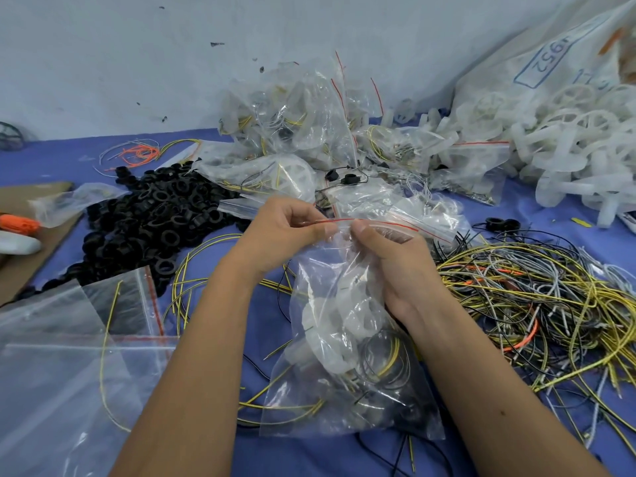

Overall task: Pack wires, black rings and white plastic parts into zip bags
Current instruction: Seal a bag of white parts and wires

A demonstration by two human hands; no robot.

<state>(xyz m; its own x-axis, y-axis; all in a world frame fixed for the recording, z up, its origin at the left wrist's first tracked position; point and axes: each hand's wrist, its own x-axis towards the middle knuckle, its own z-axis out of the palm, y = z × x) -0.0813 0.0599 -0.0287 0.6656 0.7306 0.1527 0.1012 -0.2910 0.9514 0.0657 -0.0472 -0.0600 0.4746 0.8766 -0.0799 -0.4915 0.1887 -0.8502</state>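
Both hands up at the mouth of a filled zip bag (347, 356), dead centre, near side of the counter (223, 156). Left hand (282, 232) pinching the red-striped zip strip (347, 221) between thumb and curled fingers (309, 215), right at the strip's left end. Right hand (392, 259) gripping the bag's neck just below the strip, thumb tip pressed against the plastic next to the left thumb, other fingers curled round behind the bag. Strip running on to the right past both thumbs. Rest of the bag hanging down toward the near edge between the two forearms, stuffed with a white plastic part (323, 335), coiled yellow and black wires (385, 359) and something black at the bottom.

Around it, total mess:
- heap of black rings (155, 215) on the left, middle distance
- big tangle of loose wires (550, 304) on the right, yellow, grey, black, a bit of orange
- pile of already packed bags (292, 132) far centre against the wall
- mound of white wheel-shaped parts (578, 146) spilling out of a big sack (550, 53) far right
- flat empty zip bags (69, 356) near left, one yellow wire lying across them
- brown cardboard (34, 235) at the far left edge
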